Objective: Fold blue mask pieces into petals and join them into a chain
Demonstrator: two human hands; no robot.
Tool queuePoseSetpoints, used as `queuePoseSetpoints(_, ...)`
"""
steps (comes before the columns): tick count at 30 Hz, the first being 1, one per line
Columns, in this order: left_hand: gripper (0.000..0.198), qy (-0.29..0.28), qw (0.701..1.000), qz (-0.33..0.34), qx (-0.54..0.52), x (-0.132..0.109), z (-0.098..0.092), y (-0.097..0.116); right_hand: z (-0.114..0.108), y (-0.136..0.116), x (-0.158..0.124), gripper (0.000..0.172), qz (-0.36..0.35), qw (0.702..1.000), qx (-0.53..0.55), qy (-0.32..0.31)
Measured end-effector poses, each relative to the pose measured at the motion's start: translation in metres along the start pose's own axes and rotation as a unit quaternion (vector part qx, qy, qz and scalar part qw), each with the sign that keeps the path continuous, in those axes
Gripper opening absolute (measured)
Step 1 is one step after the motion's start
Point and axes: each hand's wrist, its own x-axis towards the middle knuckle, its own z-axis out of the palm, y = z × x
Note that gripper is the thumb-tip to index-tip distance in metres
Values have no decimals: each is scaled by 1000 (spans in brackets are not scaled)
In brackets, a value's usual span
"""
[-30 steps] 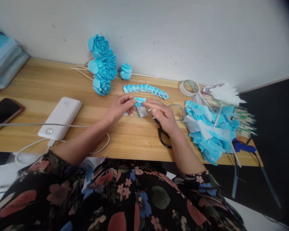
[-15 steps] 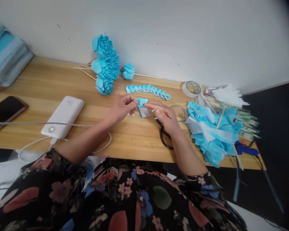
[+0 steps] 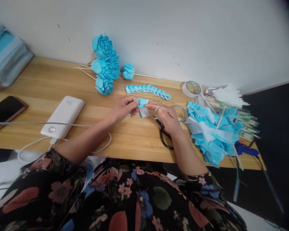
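My left hand (image 3: 124,109) pinches a small folded blue piece of non-woven fabric (image 3: 143,102) between thumb and fingers. The index finger of my right hand (image 3: 169,118) reaches to the right edge of that piece. A thin white bit (image 3: 156,109), too small to make out, pokes out at my right thumb, and the fingers there are pressed together. Under the held piece shows a pale blue and white square (image 3: 144,113). Black-handled scissors (image 3: 164,141) lie partly beneath my right hand. Beyond both hands, a curved row of folded blue petals (image 3: 148,89) rests on the table.
Blue fabric roses (image 3: 106,65) on sticks and a single bud (image 3: 128,71) lie by the wall. Rightward are tape rolls (image 3: 191,89), crumpled blue fabric (image 3: 214,134) and a blue glue gun (image 3: 247,149). A white power bank (image 3: 62,117), phone (image 3: 7,112) and face masks (image 3: 9,54) are leftward.
Almost nothing differs. The blue piece and the fingertips holding it have shifted very slightly to the right, and my right hand has turned a little.
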Motion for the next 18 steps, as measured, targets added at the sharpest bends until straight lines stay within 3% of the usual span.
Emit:
queuePoseSetpoints(5,34,-11,1000,0,14,0,-1,1,0,5,-1,34,-13,999,44,6)
queuePoseSetpoints(12,27,-3,998,16,57,0,-2,2,-2,11,0,43,22,1000,4,14)
queuePoseSetpoints(18,28,-17,999,13,48,0,-2,3,-3,13,0,38,22,999,18,20)
